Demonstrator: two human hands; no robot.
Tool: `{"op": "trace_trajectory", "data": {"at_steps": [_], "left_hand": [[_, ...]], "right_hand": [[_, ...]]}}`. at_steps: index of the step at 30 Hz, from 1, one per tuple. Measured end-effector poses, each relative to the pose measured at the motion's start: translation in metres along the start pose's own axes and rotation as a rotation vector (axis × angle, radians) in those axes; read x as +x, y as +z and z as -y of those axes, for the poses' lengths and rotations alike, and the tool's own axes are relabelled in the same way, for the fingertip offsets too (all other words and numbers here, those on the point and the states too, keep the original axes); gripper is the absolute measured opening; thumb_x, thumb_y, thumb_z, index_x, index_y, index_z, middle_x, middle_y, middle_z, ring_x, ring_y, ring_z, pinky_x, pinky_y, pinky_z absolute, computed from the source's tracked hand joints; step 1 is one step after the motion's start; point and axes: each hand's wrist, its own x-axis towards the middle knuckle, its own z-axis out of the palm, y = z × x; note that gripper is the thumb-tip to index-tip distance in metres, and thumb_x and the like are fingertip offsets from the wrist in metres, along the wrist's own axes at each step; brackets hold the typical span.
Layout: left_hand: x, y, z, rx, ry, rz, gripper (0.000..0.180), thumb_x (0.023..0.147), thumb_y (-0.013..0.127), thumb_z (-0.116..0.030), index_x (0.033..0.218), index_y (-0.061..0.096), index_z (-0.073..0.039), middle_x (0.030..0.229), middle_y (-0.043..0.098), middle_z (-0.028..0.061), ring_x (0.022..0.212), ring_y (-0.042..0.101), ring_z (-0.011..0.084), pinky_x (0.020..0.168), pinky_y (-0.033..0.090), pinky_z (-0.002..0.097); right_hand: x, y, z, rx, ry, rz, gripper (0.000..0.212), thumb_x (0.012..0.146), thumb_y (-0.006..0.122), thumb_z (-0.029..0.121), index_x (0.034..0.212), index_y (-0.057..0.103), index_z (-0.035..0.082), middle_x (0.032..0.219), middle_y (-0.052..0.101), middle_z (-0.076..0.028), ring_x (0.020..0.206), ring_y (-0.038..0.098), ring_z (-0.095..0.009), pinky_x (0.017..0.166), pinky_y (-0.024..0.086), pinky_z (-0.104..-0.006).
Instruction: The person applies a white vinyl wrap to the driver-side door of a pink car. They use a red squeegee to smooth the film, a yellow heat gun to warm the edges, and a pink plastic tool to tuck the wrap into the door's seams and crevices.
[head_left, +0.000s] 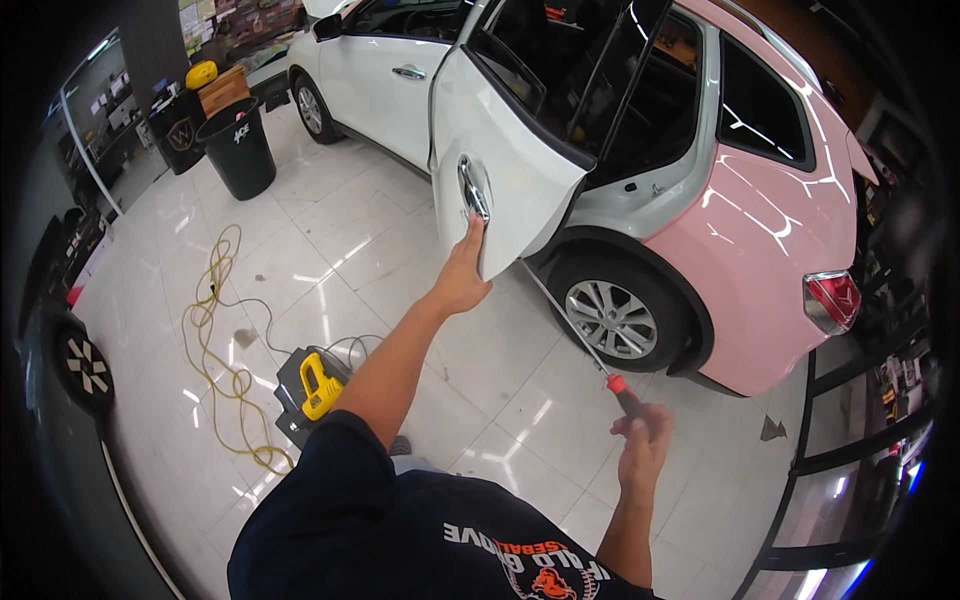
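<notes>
My left hand (463, 275) reaches to the open white rear door (530, 190). Its fingers are stretched out and touch the lower end of the chrome door handle (468, 185). In my right hand (643, 445) is a long-shafted tool (572, 325) with a red and dark handle, like a long screwdriver or pry bar. Its thin metal shaft slants up and left across the front of the rear wheel (615, 318) toward the door's lower rear corner. Where the far tip ends is hard to make out. Behind the door, the car's rear quarter panel (760, 250) is pink.
A black bin (238, 150) stands at the far left, beyond loops of yellow cord (212, 320) on the tiled floor. Close to my left arm sits a dark machine with a yellow handle (320, 385). Another vehicle's wheel (85, 370) shows at the left edge.
</notes>
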Motion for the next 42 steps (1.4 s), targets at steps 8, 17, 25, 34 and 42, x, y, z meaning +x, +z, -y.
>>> {"op": "trace_trajectory", "data": {"at_steps": [8, 17, 25, 34, 42], "left_hand": [[0.001, -0.004, -0.008, -0.003, 0.001, 0.004, 0.105, 0.073, 0.066, 0.000, 0.154, -0.002, -0.002, 0.160, 0.007, 0.0240, 0.145, 0.019, 0.0399, 0.119, 0.021, 0.0405], [0.003, 0.001, -0.002, 0.042, 0.044, -0.028, 0.110, 0.072, 0.063, 0.003, 0.155, -0.008, -0.011, 0.161, 0.008, 0.0205, 0.145, 0.021, 0.0393, 0.118, 0.024, 0.0396], [-0.001, -0.002, 0.001, 0.007, 0.016, -0.014, 0.107, 0.072, 0.067, 0.002, 0.154, -0.002, -0.002, 0.160, 0.007, 0.0247, 0.146, 0.017, 0.0402, 0.119, 0.020, 0.0400], [0.001, 0.000, -0.011, -0.001, -0.030, 0.003, 0.109, 0.073, 0.064, 0.005, 0.155, -0.007, -0.008, 0.160, 0.011, 0.0218, 0.146, 0.020, 0.0388, 0.117, 0.025, 0.0395], [-0.006, -0.001, -0.009, 0.015, -0.005, -0.002, 0.109, 0.074, 0.064, 0.004, 0.155, -0.008, -0.010, 0.161, 0.011, 0.0197, 0.145, 0.023, 0.0377, 0.116, 0.028, 0.0397]], "right_hand": [[-0.004, -0.009, 0.006, -0.135, 0.121, 0.102, 0.035, 0.096, 0.052, 0.023, 0.120, 0.047, -0.001, 0.087, 0.058, -0.012, 0.069, 0.059, -0.019, 0.067, 0.048, -0.0318], [-0.011, 0.000, 0.009, 0.078, 0.172, 0.027, 0.028, 0.099, 0.051, 0.019, 0.117, 0.051, -0.003, 0.085, 0.061, -0.012, 0.058, 0.056, -0.014, 0.054, 0.047, -0.0263], [-0.006, -0.016, 0.020, 0.007, 0.472, 0.212, 0.034, 0.095, 0.052, 0.018, 0.123, 0.041, 0.002, 0.099, 0.056, -0.013, 0.076, 0.059, -0.018, 0.066, 0.050, -0.0317], [-0.018, -0.006, 0.001, -0.081, 0.240, 0.111, 0.036, 0.102, 0.045, 0.028, 0.122, 0.045, -0.002, 0.092, 0.060, -0.014, 0.064, 0.060, -0.018, 0.056, 0.049, -0.0290], [-0.020, -0.001, -0.013, -0.091, -0.086, 0.014, 0.040, 0.102, 0.044, 0.033, 0.119, 0.049, -0.004, 0.087, 0.060, -0.013, 0.058, 0.057, -0.016, 0.052, 0.047, -0.0268]]}}
